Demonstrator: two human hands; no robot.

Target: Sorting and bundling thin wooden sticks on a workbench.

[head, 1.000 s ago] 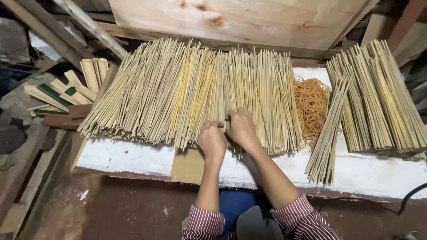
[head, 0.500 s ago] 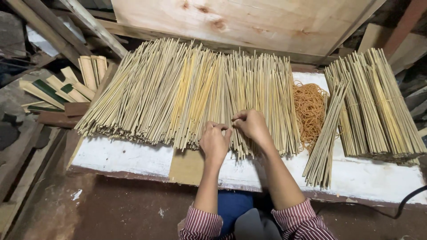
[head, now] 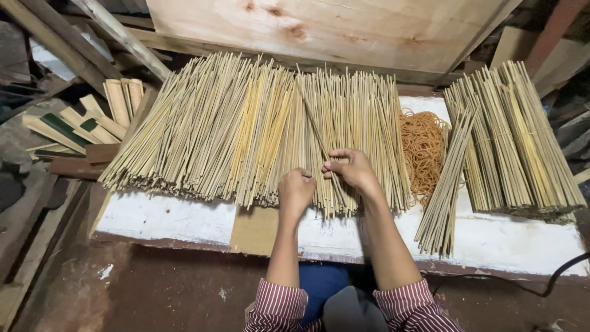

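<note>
Right hand (head: pixel 351 170) has lifted off the stick pile (head: pixel 258 132), now pinching one stick (head: pixel 316 132); left hand (head: pixel 296 189) is fisted on sticks at the surface (head: pixel 166 218) edge, so sorting's underway.

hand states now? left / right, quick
Left hand: closed in a fist on the spread of bamboo sticks; what it grips cannot be told.
Right hand: fingers pinched on a few thin sticks, lifting them.

Matt dry bamboo sticks (head: pixel 246 129), rubbery orange bands (head: pixel 423 144), rough wooden board (head: pixel 332 27)
</note>
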